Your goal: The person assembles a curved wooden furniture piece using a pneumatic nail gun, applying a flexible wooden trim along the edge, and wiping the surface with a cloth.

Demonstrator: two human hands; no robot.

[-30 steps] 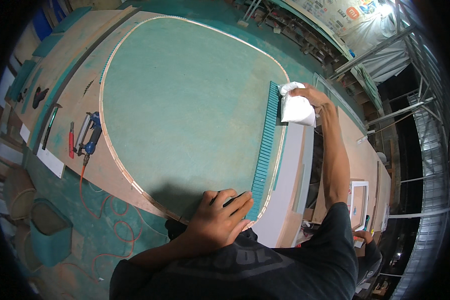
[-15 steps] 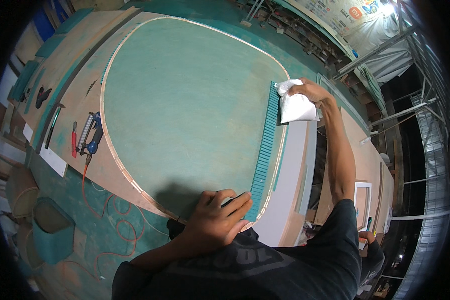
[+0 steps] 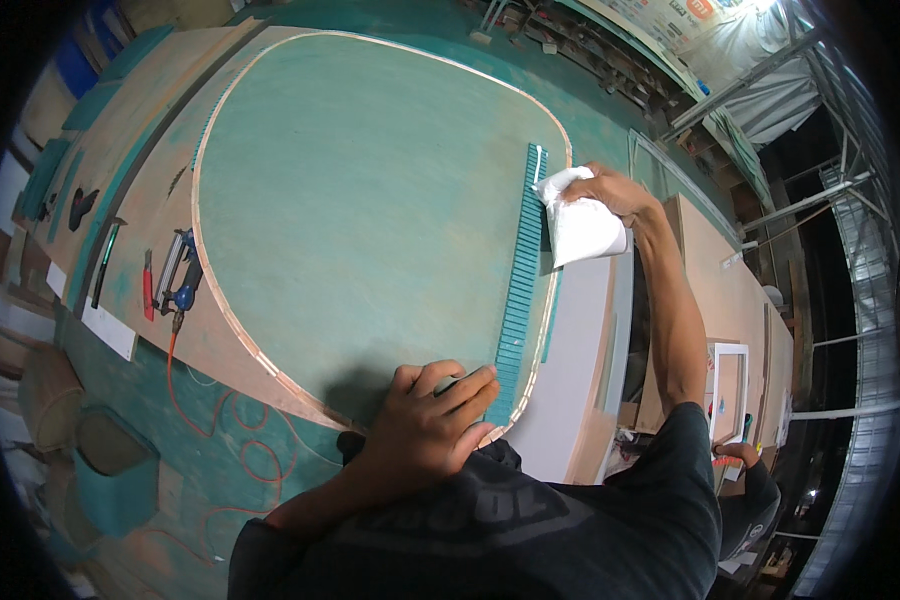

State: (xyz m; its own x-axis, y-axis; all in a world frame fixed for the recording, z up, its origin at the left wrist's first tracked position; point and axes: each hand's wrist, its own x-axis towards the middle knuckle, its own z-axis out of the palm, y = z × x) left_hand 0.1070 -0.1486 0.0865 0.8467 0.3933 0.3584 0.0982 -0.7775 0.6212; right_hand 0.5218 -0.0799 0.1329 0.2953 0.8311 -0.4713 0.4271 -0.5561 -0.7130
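A long green slatted strip [image 3: 519, 280] lies along the right side of a large rounded green panel [image 3: 370, 200] with a pale raised rim. My right hand [image 3: 615, 193] grips a white squeeze bag [image 3: 587, 230] near its narrow tip, tilted over the far part of the strip. A white bead of glue-like paste [image 3: 539, 165] runs along the strip's far end. My left hand [image 3: 435, 415] is closed at the near end of the strip, fingertips on its left edge and thumb by the panel's rim; what lies under the palm is hidden.
Left of the panel lie a blue nail gun [image 3: 183, 280] on an orange hose [image 3: 185, 415], a red cutter knife [image 3: 148, 285], a hammer [image 3: 108, 262] and a dark tool [image 3: 83, 207]. A green bin-like piece [image 3: 115, 470] stands lower left. Another person's hand [image 3: 738, 455] is at lower right.
The white bag has moved a little nearer along the strip, leaving a white bead at the far end. My left hand stays at the strip's near end. The view has shifted slightly.
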